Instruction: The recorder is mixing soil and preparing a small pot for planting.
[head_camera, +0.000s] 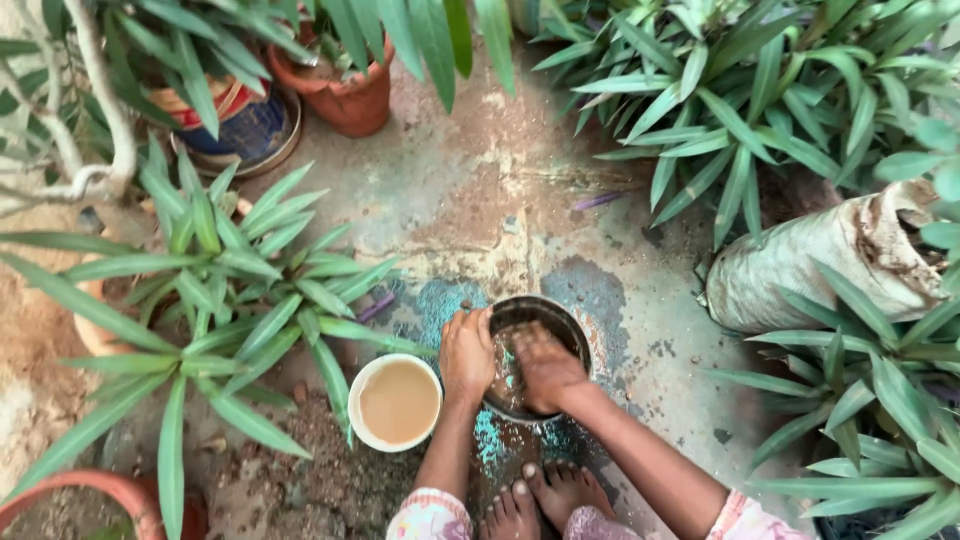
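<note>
The dark round pot sits on the stained concrete floor above the bare feet. Its wet contents could slop over if pressed hard, likely toward the cream bowl of muddy water at nine o'clock. The left hand curls over the rim; the right hand lies flat inside, fingers seemingly loose.

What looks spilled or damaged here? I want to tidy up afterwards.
The sack at right lies tipped on its side, its torn mouth open. Blue-green stains mark the floor around the dark pot where both hands work.
</note>
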